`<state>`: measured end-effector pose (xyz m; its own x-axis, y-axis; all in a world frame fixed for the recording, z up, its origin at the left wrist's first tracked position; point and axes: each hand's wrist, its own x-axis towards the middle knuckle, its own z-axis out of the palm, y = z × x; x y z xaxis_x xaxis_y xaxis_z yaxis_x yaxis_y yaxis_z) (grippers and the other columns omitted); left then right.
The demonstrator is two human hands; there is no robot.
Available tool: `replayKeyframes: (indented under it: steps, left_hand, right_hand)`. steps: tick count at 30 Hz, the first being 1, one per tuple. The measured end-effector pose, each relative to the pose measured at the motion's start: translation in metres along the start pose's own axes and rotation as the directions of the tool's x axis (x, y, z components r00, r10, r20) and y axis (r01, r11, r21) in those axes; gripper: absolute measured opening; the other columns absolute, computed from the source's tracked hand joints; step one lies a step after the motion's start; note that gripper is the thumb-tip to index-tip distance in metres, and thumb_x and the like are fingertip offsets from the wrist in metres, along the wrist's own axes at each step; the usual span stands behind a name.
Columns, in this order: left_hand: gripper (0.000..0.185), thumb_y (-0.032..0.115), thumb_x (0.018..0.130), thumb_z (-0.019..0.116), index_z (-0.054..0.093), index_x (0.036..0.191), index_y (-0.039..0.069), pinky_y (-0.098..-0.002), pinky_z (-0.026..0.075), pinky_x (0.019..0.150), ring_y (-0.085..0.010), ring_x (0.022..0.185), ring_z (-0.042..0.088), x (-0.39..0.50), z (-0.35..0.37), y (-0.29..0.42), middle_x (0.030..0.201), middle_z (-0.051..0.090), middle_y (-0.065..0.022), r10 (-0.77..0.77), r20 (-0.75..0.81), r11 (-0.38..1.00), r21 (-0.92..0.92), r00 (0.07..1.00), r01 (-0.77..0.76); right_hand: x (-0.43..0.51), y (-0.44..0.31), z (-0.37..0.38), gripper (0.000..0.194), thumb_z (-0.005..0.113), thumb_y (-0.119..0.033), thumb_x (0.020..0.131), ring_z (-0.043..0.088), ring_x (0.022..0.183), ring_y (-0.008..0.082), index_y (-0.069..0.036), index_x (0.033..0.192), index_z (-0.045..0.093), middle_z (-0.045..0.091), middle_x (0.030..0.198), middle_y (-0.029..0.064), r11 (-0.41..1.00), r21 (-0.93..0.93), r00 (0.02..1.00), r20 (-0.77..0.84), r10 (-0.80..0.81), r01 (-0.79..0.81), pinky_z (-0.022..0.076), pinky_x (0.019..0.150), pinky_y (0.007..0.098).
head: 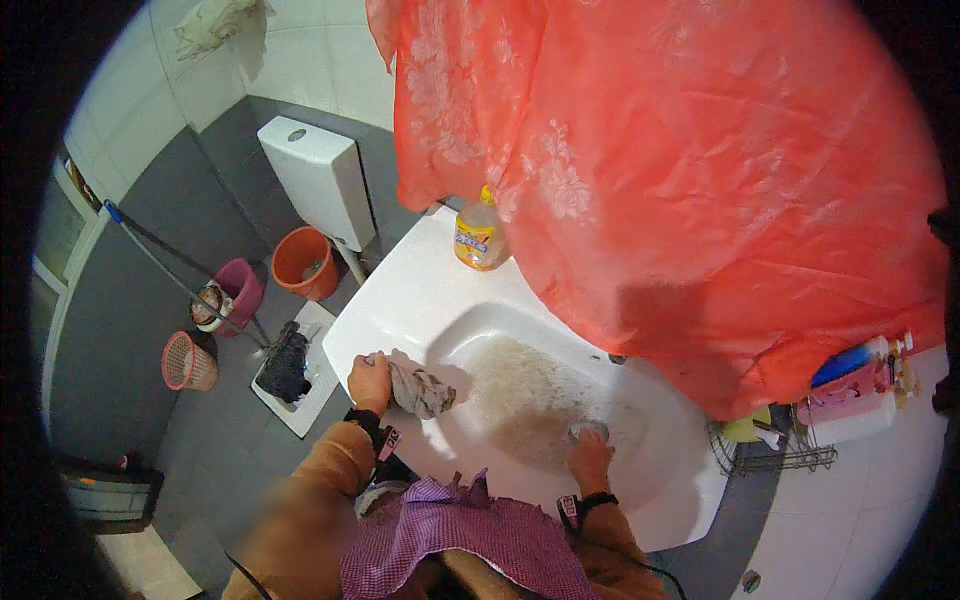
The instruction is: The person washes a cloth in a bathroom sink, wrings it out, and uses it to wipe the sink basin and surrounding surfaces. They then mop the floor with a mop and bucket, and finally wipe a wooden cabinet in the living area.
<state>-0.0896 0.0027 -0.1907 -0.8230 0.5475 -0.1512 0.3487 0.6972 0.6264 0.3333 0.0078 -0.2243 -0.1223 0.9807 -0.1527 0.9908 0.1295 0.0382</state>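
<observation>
My left hand (pixel 370 382) grips one end of a crumpled, wet-looking grey cloth (pixel 421 388) over the left rim of a white washbasin (pixel 390 307). The cloth's other end lies towards the bowl. Cloudy, brownish water (pixel 517 405) with suds partly fills the bowl. At the water's right side is my right hand (pixel 590 457), fingers pointing away from me. Something small and pale (pixel 588 430) shows at its fingertips; what it is, and whether it is held, I cannot make out. A detergent bottle (pixel 481 244) with a yellow cap stands on the basin's back corner.
A red floral curtain (pixel 675 187) hangs over the basin's back and right. To the right, a wire rack (pixel 780 454) holds toiletries. A mop (pixel 289 364) rests on the squat toilet (pixel 311 397) at left, near an orange bucket (pixel 305 266) and a pink basket (pixel 189 362).
</observation>
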Motion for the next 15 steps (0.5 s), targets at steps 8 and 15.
replayKeyframes:
  steps: [8,15]
  left_hand:
    - [0.048,0.043,0.083,0.054,0.061,0.099,-0.002,-0.0476,0.048,0.080,-0.0430,0.087,0.062,-0.004,-0.002,-0.002,0.091,0.065,-0.0266,0.013,-0.008,0.999,-0.053,1.000,-0.013]
    - [0.046,0.042,0.085,0.052,0.059,0.098,-0.001,-0.0491,0.048,0.081,-0.0454,0.087,0.061,-0.015,-0.002,-0.010,0.091,0.064,-0.0279,0.014,0.002,0.998,-0.055,1.000,-0.014]
  right_hand:
    - [-0.032,0.036,0.023,0.056,0.063,-0.031,0.079,0.045,0.122,0.0316,-0.005,0.127,0.048,0.049,0.132,0.0119,0.970,0.134,0.975,0.114,0.189,-0.204,0.0412,0.092,0.0520]
    - [-0.003,0.007,0.031,0.050,0.064,-0.026,0.079,0.055,0.105,0.0343,-0.003,0.122,0.054,0.058,0.114,0.0163,0.937,0.194,0.946,-0.201,-0.253,0.292,0.0473,0.082,0.0432]
